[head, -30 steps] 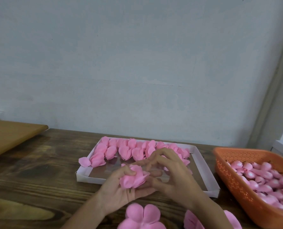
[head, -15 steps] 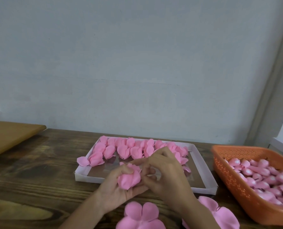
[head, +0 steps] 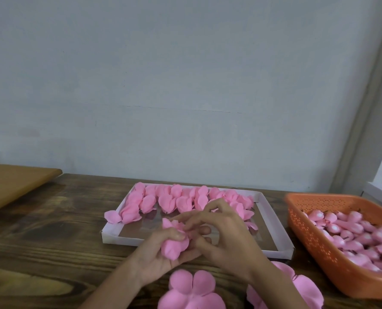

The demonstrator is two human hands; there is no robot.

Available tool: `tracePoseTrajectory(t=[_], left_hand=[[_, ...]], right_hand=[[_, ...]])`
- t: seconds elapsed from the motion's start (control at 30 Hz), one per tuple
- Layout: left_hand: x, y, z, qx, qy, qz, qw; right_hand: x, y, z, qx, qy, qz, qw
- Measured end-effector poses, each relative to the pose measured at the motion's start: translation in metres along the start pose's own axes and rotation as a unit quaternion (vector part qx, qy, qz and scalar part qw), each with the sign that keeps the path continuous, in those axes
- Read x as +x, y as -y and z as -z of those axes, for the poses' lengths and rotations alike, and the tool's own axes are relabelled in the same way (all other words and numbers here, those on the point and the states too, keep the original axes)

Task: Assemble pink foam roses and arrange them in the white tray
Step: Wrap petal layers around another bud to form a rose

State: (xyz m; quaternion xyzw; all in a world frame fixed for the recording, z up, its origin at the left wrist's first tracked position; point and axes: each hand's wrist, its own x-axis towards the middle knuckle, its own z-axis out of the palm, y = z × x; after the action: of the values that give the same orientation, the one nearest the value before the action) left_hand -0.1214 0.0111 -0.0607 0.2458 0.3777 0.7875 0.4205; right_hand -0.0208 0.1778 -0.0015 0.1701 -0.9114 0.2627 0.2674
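Observation:
My left hand (head: 156, 257) grips a pink foam rose (head: 174, 243) from below, thumb pressed over its petals. My right hand (head: 225, 237) works at the rose's top with thumb and fingertips pinching the petals. Both hands hover just in front of the white tray (head: 274, 224). Several finished pink roses (head: 174, 200) lie in a row along the tray's far side, one petal (head: 112, 216) hanging over its left rim. Flat pink petal cut-outs (head: 191, 291) lie on the table below my hands, with another (head: 306, 288) at the right.
An orange perforated basket (head: 315, 239) full of pink rose buds (head: 359, 237) stands at the right. A light wooden board (head: 14, 184) sits at the far left. The dark wooden table (head: 40, 241) ends at a pale wall.
The rose has been squeezed tighter in my left hand and my right fingers have shifted up over its top. The view has drifted slightly, showing more of the right petal cut-out.

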Motion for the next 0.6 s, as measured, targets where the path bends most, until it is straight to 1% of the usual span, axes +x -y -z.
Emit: tracePoseTrajectory(t=[0.17, 0.33, 0.6], left_hand=[[0.0012, 0.001, -0.0021, 0.001, 0.012, 0.014, 1.0], [0.0018, 0.0038, -0.0034, -0.023, 0.019, 0.006, 1.0], [0.0005, 0.0035, -0.0035, -0.043, 0.01, 0.011, 0.999]], right_hand=[[-0.0005, -0.0011, 0.0068, 0.021, 0.013, -0.012, 1.0], [0.0001, -0.0009, 0.0067, 0.002, 0.02, 0.003, 1.0], [-0.0018, -0.001, 0.0049, 0.057, 0.039, 0.03, 0.997]])
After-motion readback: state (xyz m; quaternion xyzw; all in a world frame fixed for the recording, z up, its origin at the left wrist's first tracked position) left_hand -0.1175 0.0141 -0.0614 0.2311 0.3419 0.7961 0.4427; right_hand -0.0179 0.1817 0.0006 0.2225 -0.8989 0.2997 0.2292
